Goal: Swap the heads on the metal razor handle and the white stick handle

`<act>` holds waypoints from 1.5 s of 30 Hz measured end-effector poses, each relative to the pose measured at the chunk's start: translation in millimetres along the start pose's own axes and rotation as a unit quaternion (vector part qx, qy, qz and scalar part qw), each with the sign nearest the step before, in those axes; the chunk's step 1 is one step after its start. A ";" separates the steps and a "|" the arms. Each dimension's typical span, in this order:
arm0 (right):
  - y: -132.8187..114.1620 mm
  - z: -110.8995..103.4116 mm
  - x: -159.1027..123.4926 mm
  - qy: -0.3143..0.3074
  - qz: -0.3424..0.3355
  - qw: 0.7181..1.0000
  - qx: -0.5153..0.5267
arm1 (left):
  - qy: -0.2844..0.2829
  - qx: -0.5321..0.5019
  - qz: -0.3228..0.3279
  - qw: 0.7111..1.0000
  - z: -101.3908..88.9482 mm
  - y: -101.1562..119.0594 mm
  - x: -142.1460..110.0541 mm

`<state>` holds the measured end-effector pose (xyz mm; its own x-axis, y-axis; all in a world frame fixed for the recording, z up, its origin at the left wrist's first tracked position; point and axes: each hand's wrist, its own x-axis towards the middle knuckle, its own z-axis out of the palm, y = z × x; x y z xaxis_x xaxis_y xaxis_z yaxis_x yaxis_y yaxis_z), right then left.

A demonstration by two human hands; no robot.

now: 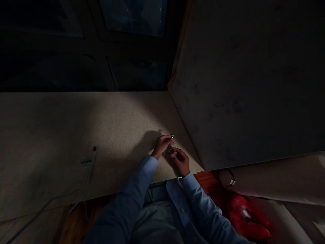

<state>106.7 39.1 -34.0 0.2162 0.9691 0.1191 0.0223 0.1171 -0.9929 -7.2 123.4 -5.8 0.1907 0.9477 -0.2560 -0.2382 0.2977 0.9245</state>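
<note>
My left hand is closed in a pinch around a small slim object, pale along its body with a shiny metal tip pointing away from me. Its kind is too small and dim to make out. Just below and to the right, my right hand has its thumb and fingers drawn together at the near end of that object. What lies between those right fingertips is unclear. Both hands are just above the pale tabletop, close to its right edge.
On the left lie a white pen-like stick with a dark end and a short dark stick. A cable runs along the near left. A wall borders the table's right side. A red bundle lies at lower right.
</note>
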 end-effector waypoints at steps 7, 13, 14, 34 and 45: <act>0.8 -1.1 -2.8 0.060 -0.022 0.998 0.016 | 0.032 0.116 -0.012 0.993 29.9 -9.1 23.3; 0.6 2.3 -5.0 0.112 -0.040 0.993 -0.025 | 0.042 0.227 -0.040 0.972 43.2 -4.4 27.4; 0.5 2.6 -4.3 0.116 -0.036 0.992 -0.031 | 0.042 0.245 -0.039 0.968 43.0 -3.7 27.2; -1.7 2.1 -0.8 0.090 0.009 0.993 -0.077 | 0.074 0.396 0.075 0.912 16.2 1.1 15.0; 3.3 -1.1 0.0 0.084 0.013 0.993 -0.086 | 0.082 0.309 0.092 0.943 5.7 -11.0 12.4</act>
<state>107.8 39.2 -37.2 0.3792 0.9193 0.1055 0.1779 0.0395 -0.9833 3.2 131.2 -17.5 0.0389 0.9969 -0.0683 0.3581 0.0499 0.9324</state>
